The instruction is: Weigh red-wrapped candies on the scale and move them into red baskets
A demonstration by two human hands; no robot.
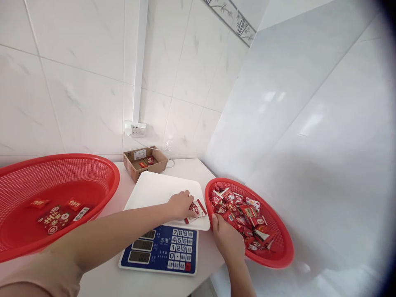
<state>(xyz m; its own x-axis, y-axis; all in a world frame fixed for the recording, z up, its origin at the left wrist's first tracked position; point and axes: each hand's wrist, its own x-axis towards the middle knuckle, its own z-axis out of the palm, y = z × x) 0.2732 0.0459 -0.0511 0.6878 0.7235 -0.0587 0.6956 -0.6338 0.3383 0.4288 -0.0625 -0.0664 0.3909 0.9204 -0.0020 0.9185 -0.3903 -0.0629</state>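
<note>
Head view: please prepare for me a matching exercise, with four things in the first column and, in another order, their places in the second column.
Things
1. Left hand
2. Right hand
3. Box
4. Socket

Places
A. On the tiled wall
B. On a packet, over the scale
C. Behind the scale
D. On the right basket, at its rim

Pairs: 1-B; 2-D; 3-C; 4-A
</note>
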